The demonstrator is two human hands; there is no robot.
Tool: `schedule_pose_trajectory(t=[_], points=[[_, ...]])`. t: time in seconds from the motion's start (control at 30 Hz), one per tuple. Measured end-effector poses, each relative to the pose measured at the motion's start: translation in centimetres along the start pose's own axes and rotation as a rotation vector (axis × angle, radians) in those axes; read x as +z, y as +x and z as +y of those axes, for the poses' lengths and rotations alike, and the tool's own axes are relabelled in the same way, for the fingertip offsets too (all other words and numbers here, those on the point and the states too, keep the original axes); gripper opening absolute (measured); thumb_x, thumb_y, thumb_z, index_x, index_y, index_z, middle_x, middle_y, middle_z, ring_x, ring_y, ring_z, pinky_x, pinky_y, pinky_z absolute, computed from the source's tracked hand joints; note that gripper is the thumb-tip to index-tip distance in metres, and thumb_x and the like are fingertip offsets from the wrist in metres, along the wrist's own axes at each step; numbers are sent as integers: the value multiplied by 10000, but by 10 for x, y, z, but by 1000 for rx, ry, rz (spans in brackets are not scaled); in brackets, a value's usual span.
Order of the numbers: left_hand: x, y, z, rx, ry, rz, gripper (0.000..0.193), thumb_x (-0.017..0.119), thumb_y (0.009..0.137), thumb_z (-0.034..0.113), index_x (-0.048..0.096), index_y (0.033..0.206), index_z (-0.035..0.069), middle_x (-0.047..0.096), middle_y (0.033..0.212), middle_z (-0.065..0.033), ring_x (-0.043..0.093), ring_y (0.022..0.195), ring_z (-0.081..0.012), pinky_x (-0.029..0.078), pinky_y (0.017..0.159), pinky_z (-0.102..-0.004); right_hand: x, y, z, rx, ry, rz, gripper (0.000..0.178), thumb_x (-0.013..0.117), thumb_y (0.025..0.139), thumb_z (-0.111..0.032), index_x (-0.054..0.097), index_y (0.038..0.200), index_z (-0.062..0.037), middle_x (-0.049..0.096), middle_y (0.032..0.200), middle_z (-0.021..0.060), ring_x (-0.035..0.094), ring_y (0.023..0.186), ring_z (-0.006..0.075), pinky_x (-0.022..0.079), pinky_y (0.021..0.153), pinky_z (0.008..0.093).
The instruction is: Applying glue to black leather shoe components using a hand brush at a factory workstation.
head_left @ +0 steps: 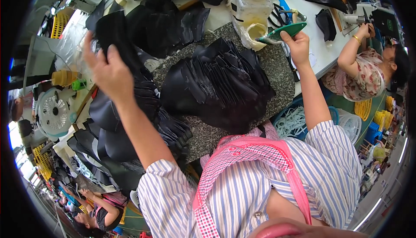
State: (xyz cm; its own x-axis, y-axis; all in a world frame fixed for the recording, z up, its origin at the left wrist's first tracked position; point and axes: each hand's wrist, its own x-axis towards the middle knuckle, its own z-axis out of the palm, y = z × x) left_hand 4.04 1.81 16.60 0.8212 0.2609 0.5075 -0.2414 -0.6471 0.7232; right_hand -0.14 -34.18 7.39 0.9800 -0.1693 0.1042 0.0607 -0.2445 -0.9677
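In my right hand (297, 47) is a green glue brush (291, 30), pinched between thumb and fingers. Its pale, coated tip points left, over the open mouth of a glue pot (255, 33) with yellowish glue inside. My left hand (113, 75) is raised at the left, slightly blurred, fingers spread. It is beside a black leather-like piece (113, 34); whether the fingertips touch it I cannot tell. A fanned stack of black pieces (216, 79), edges overlapping, lies before me on a speckled stone slab (281, 71).
More black pieces (169, 27) lie behind the slab, and others (108, 112) are piled at left. Scissors (278, 16) lie beyond the glue pot. A blue basket (334, 114) with pale strips stands at right. A white fan (54, 113) is at far left. Co-workers sit on both sides.
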Motion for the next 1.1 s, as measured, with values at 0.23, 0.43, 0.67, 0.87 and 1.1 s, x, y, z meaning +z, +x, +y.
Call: schedule_pose_trajectory(t=[0.23,0.43,0.67,0.87,1.1], points=[[80,-54,-132,-182,354,-236,513,454,763,75,251,1232,118,527,977,-189,521,819,-367,413,698,-411,14,-16,-19,22,89,-34,138,596,740,-112,574,813,2,588,746,23,516,672,72,403,625,203],[49,-105,-70,-284,-15,-187,439,534,760,120,370,1153,13,476,1054,-155,481,918,-240,374,782,-310,4,-27,-12,99,222,26,128,579,750,-99,576,812,13,588,768,30,522,680,81,408,636,211],[42,-181,-29,-656,-7,-496,522,586,730,320,429,1122,14,449,946,-121,456,752,-181,392,716,-273,71,-29,-52,29,335,-317,123,540,772,-71,552,865,9,563,771,18,509,721,87,404,676,212],[50,-182,-34,-1053,-533,-284,586,651,692,197,369,1159,-16,450,1023,-131,468,830,-148,393,730,-250,62,-21,-48,-125,97,-77,139,580,750,-81,570,861,1,573,769,2,498,671,64,395,621,191],[52,-176,-18,-1115,-774,-339,454,636,651,-4,414,1046,-40,520,943,-94,519,812,-152,433,719,-249,36,2,39,-544,-670,192,184,660,647,-204,556,643,-52,501,578,92,454,554,254,384,516,314]])
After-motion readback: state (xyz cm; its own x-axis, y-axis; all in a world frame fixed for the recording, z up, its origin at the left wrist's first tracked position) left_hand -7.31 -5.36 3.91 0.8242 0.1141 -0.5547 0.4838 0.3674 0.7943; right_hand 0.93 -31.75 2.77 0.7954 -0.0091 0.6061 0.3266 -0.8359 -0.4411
